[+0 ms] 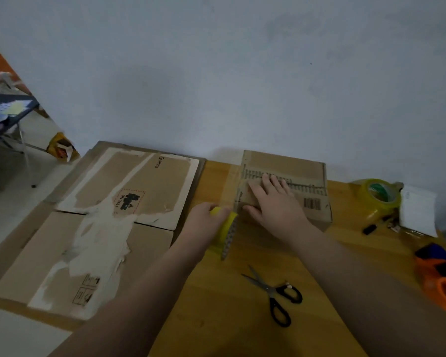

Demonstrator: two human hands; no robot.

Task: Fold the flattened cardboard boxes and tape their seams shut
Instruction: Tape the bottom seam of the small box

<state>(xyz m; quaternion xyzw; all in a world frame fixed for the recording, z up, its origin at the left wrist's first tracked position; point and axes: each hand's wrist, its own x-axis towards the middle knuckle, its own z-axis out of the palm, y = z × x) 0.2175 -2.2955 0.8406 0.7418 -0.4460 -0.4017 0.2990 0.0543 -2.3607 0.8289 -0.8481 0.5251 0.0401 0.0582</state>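
The small box (294, 163) is already folded up and sits at the far side of the tabletop (229, 318), close to the wall, with the flattened boxes (119, 202) stacked off to its left. So we're on the taping step for this one.

Our right grip (276, 202) is wide open, palm down with the fingers spread flat on the lid, holding nothing and just pinning the flaps. Our left grip (204, 217) is curled round the yellow tape roll (228, 228), which is right at the box's near-left corner. There looks to be a stretch of clear tape running up that left side, but it's too hazy to be sure.

To do this bit well, we reckon:
- keep the flat palm pressing so the flaps don't spring apart
- pull the tape taut and keep the roll low to the cardboard (slack means wrinkles)
- line it up over the seam before sticking, then smooth it down from one end
- let it lap over the edge onto the side wall

The scissors (276, 295) lie near us for the cut, and there's a spare tape roll (379, 199) off to the right.
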